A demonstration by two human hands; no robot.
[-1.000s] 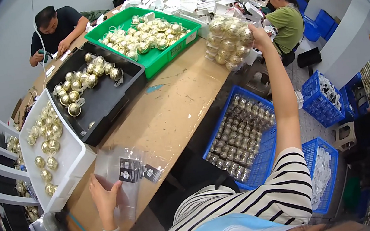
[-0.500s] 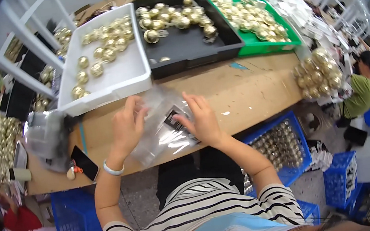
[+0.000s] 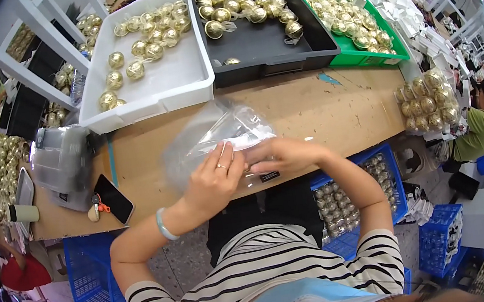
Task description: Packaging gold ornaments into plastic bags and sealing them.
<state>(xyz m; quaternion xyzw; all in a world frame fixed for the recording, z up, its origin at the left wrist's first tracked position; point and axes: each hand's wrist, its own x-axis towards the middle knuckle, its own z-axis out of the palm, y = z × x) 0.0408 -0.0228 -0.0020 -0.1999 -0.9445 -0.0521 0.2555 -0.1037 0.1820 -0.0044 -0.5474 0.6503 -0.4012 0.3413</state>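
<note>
A clear plastic bag (image 3: pixel 215 131) lies crumpled on the wooden table (image 3: pixel 335 114) in front of me. My left hand (image 3: pixel 215 179) and my right hand (image 3: pixel 282 156) meet over its near edge, both pinching the plastic. A small black card (image 3: pixel 270 176) shows just under my right hand. Behind the bag stand three trays of gold ball ornaments: a white tray (image 3: pixel 184 82), a black tray (image 3: pixel 273 64) and a green tray (image 3: pixel 364 55).
A phone (image 3: pixel 114 198) and small orange scissors (image 3: pixel 98 208) lie at the table's left front, beside a stack of clear bags (image 3: pixel 63 159). A bagged cluster of gold balls (image 3: pixel 428 101) sits at the right edge. Blue crates (image 3: pixel 375 185) stand below. Other people work at the sides.
My view has shifted and my hands have drawn closer together, from spread on the bag to pinching its near edge. One second ago my right arm reached far out toward the gold balls.
</note>
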